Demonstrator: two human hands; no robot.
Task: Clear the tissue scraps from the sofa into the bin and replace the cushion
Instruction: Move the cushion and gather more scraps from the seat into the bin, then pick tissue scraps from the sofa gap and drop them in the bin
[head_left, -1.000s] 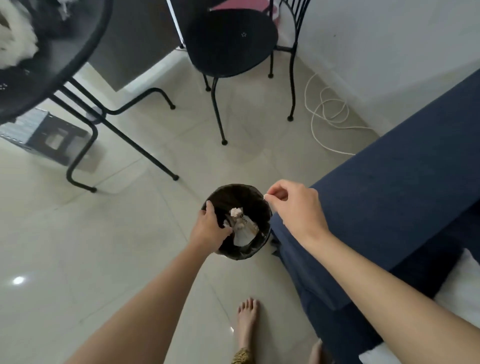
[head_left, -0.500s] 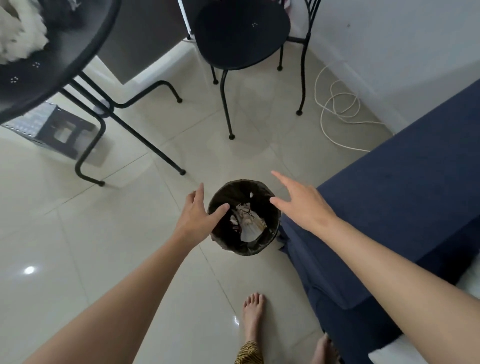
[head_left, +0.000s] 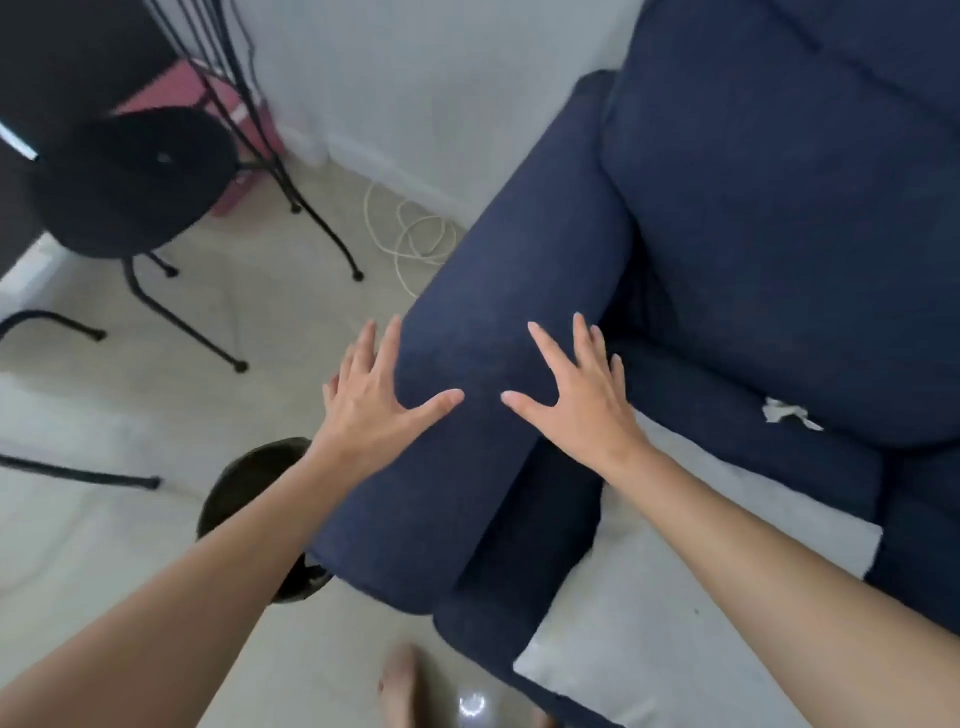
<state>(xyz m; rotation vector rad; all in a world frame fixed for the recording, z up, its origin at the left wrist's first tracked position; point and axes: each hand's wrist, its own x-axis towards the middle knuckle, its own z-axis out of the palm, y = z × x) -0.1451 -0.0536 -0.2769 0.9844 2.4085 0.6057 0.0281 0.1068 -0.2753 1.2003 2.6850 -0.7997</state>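
Note:
A navy sofa (head_left: 753, 182) fills the right side, its armrest (head_left: 509, 291) running down the middle. My left hand (head_left: 371, 397) and my right hand (head_left: 576, 389) hover over the armrest, both empty with fingers spread. A white tissue scrap (head_left: 787, 413) lies on the seat cushion to the right of my right hand. A white cushion (head_left: 675, 613) lies low at the sofa's front, partly under my right forearm. The black bin (head_left: 249, 483) stands on the floor left of the armrest, mostly hidden by my left forearm.
A black chair (head_left: 130, 182) with thin metal legs stands at the upper left, a pink box (head_left: 234, 119) behind it. A white cable (head_left: 410, 239) is coiled on the tiled floor by the wall. My bare foot (head_left: 402, 686) shows at the bottom.
The view swung right from the bin to the sofa. Both hands left the bin and moved up over the armrest, fingers spread. The left hand let go of the bin rim.

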